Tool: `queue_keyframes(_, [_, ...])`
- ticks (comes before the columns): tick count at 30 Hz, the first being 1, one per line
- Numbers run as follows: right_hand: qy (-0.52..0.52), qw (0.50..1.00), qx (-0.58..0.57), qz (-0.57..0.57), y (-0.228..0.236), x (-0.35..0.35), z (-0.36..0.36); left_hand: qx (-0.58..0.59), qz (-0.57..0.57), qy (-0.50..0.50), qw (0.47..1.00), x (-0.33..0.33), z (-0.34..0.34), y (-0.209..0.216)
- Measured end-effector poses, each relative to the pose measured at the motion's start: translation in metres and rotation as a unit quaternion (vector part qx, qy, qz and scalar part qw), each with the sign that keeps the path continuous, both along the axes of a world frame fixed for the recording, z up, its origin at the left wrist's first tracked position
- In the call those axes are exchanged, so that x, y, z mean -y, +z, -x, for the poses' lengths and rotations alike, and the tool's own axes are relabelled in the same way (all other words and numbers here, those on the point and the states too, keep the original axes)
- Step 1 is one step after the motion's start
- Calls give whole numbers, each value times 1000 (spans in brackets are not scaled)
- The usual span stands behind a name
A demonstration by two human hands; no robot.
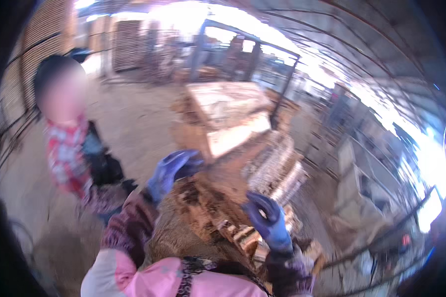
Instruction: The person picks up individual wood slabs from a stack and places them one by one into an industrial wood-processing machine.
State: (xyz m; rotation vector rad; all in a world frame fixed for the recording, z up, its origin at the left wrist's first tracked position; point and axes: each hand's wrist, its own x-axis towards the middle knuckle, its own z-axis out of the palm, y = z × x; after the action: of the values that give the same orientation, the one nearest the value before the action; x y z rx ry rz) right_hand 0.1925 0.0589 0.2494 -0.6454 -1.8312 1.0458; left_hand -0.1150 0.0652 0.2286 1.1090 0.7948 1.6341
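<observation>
My left hand (173, 171), in a blue-purple glove, is at the left side of a pile of wood pieces, its fingers stretched forward and slightly bent. Nothing shows in it. My right hand (270, 218), in a similar glove, is at the pile's right side. Its fingers curve, with a small gap between thumb and fingers, and I see nothing held. Between and beyond my hands lies a brown wooden board (225, 175). Rough bark-edged slabs (275, 166) lie to its right. Blur hides whether either hand touches the wood.
A taller stack of pale timber (230, 99) stands just ahead. At the left, close by, is a person in a red checked shirt (67, 158). A dark metal frame (200, 54) rises behind the stack. Grey block-like shapes (357, 188) stand on the right.
</observation>
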Motion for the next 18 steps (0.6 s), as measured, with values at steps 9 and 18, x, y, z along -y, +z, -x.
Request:
queue_keyframes(9, [-312, 769, 302, -468, 98, -126, 196, 79, 26, -66, 994, -13, 84, -64])
queue_keyframes(18, [-319, 751, 537, -212, 111, -166, 254, 130, 98, -187, 969, -22, 92, -89])
